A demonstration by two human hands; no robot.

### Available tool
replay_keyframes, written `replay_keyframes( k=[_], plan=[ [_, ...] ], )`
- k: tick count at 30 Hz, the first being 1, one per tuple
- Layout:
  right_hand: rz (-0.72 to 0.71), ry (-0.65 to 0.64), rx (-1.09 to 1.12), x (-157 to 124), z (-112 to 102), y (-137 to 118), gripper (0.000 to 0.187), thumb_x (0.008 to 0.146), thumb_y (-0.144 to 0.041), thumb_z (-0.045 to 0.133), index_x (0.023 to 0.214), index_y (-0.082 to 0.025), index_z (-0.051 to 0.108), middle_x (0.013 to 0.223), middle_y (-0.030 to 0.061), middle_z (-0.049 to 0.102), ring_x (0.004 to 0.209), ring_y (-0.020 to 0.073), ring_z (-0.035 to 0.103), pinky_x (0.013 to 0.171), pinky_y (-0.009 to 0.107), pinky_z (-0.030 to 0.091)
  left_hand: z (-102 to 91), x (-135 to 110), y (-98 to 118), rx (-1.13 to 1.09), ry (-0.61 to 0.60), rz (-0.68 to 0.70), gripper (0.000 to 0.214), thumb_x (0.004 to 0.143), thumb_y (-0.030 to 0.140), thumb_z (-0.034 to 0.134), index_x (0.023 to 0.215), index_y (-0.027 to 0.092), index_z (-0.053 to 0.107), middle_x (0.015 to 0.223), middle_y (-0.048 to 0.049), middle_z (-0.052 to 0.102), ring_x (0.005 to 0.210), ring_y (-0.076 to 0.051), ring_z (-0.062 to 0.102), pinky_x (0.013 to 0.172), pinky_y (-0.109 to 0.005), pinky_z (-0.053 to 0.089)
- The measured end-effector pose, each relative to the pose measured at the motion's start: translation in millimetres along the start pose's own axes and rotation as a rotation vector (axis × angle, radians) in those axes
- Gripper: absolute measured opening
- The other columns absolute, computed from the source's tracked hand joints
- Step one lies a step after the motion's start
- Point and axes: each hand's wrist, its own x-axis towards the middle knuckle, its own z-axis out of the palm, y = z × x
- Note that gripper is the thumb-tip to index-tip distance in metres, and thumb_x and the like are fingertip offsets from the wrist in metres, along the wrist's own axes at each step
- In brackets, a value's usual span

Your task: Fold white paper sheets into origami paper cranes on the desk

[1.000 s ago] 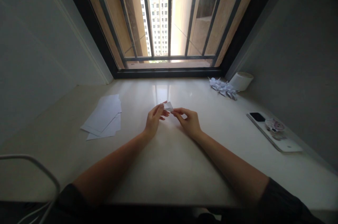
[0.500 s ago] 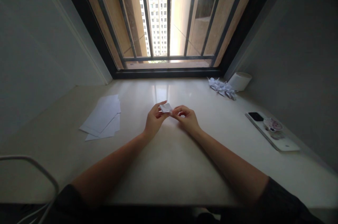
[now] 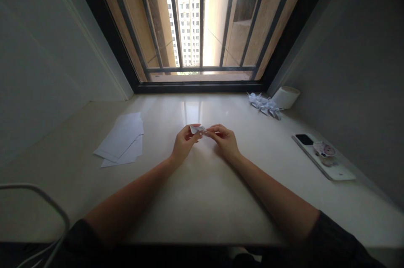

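A small folded piece of white paper [image 3: 197,129] is held between my two hands above the pale sill. My left hand [image 3: 183,143] grips its left side, thumb in front and fingers behind. At the paper's right end, the thumb and fingertips of my right hand [image 3: 224,138] pinch an edge. Part of the paper is covered by my fingers, so its exact folded shape is hard to make out.
Flat white paper sheets [image 3: 121,139] lie overlapped on the left. At the back right, several folded paper pieces [image 3: 264,104] are heaped beside a white cylinder [image 3: 285,97] on its side. A phone [image 3: 322,157] rests at the right; a cable [image 3: 41,192] loops at the lower left.
The folded paper has tilted, its broad face now showing less and more folds visible. My left thumb has shifted on it, and my right fingers have drawn closer together.
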Motion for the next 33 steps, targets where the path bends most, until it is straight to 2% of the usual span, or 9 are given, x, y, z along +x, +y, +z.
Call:
replay_keyframes(
  k=[4, 7, 9, 13, 16, 20, 24, 27, 33],
  plan=[
    [0.090, -0.042, 0.074, 0.6, 1.9, 1.7, 0.018, 0.068, -0.038, 0.071, 0.073, -0.021, 0.069, 0.073, 0.0011, 0.067, 0.069, 0.0154, 0.059, 0.067, 0.029, 0.047, -1.3, -0.1, 2.2, 0.016, -0.028, -0.009, 0.043, 0.073, 0.039, 0.066, 0.108, 0.017, 0.058, 0.092, -0.0048, 0.065, 0.076, -0.013, 0.060, 0.063, -0.023, 0.046],
    [0.081, -0.005, 0.046, 1.1, 1.6, 0.7, 0.019, 0.071, -0.039, 0.068, 0.075, -0.020, 0.067, 0.073, 0.0011, 0.066, 0.066, 0.0149, 0.057, 0.062, 0.029, 0.046, -2.8, -0.7, 2.9, 0.033, -0.066, -0.002, 0.044, 0.074, 0.039, 0.063, 0.111, 0.017, 0.058, 0.093, -0.0047, 0.064, 0.076, -0.013, 0.058, 0.062, -0.022, 0.045],
    [0.002, 0.047, -0.044, 0.5, 0.6, -2.7, 0.018, 0.074, -0.038, 0.065, 0.075, -0.021, 0.065, 0.076, 0.0019, 0.064, 0.069, 0.0154, 0.057, 0.062, 0.029, 0.046, -4.0, -1.0, 2.5, 0.039, -0.091, 0.012, 0.044, 0.076, 0.039, 0.061, 0.114, 0.017, 0.058, 0.095, -0.0049, 0.064, 0.076, -0.013, 0.057, 0.063, -0.022, 0.045],
    [-0.269, 0.105, -0.315, -3.1, -2.2, -11.2, 0.011, 0.078, -0.030, 0.061, 0.086, -0.022, 0.065, 0.094, 0.0053, 0.060, 0.089, 0.0191, 0.056, 0.073, 0.033, 0.047, -5.4, -1.5, 0.7, 0.029, -0.158, 0.035, 0.044, 0.079, 0.037, 0.057, 0.118, 0.016, 0.056, 0.092, -0.0044, 0.062, 0.076, -0.013, 0.054, 0.065, -0.023, 0.044],
    [-0.382, 0.047, -0.441, -5.5, -3.8, -11.9, 0.031, 0.075, -0.018, 0.059, 0.104, -0.025, 0.062, 0.105, 0.0063, 0.056, 0.102, 0.0216, 0.051, 0.086, 0.039, 0.045, -4.9, -3.3, 0.2, 0.034, -0.251, 0.059, 0.043, 0.078, 0.035, 0.058, 0.117, 0.015, 0.055, 0.092, -0.0043, 0.062, 0.079, -0.015, 0.054, 0.069, -0.024, 0.043],
    [-0.431, -0.037, -0.505, -6.5, -5.9, -6.7, 0.051, 0.067, -0.006, 0.055, 0.111, -0.032, 0.062, 0.110, 0.0034, 0.057, 0.098, 0.0214, 0.051, 0.085, 0.039, 0.046, -2.4, -7.9, 4.0, 0.132, -0.341, 0.082, 0.038, 0.078, 0.037, 0.058, 0.109, 0.014, 0.057, 0.088, -0.0040, 0.060, 0.077, -0.015, 0.055, 0.066, -0.024, 0.043],
    [-0.457, -0.063, -0.514, -7.6, -7.2, -5.1, 0.054, 0.068, -0.005, 0.053, 0.110, -0.036, 0.063, 0.104, 0.0012, 0.061, 0.095, 0.0211, 0.052, 0.082, 0.038, 0.047, 0.2, -10.7, 9.0, 0.238, -0.308, 0.099, 0.031, 0.077, 0.041, 0.059, 0.096, 0.016, 0.059, 0.079, -0.0011, 0.057, 0.070, -0.013, 0.052, 0.060, -0.022, 0.041],
    [-0.462, -0.089, -0.545, -8.6, -7.2, -6.0, 0.052, 0.071, -0.007, 0.054, 0.113, -0.038, 0.062, 0.101, 0.0003, 0.064, 0.092, 0.0210, 0.053, 0.082, 0.039, 0.046, 1.2, -10.3, 8.7, 0.240, -0.276, 0.085, 0.030, 0.074, 0.042, 0.062, 0.089, 0.016, 0.059, 0.074, 0.0001, 0.056, 0.068, -0.013, 0.052, 0.059, -0.022, 0.042],
    [-0.441, -0.111, -0.571, -7.6, -8.3, -7.4, 0.045, 0.074, -0.009, 0.053, 0.108, -0.035, 0.066, 0.097, 0.0004, 0.067, 0.089, 0.0209, 0.055, 0.082, 0.038, 0.046, 1.1, -8.4, 4.0, 0.251, -0.243, 0.082, 0.030, 0.073, 0.043, 0.064, 0.087, 0.017, 0.060, 0.074, 0.0003, 0.057, 0.067, -0.012, 0.054, 0.058, -0.021, 0.043]
  ],
)
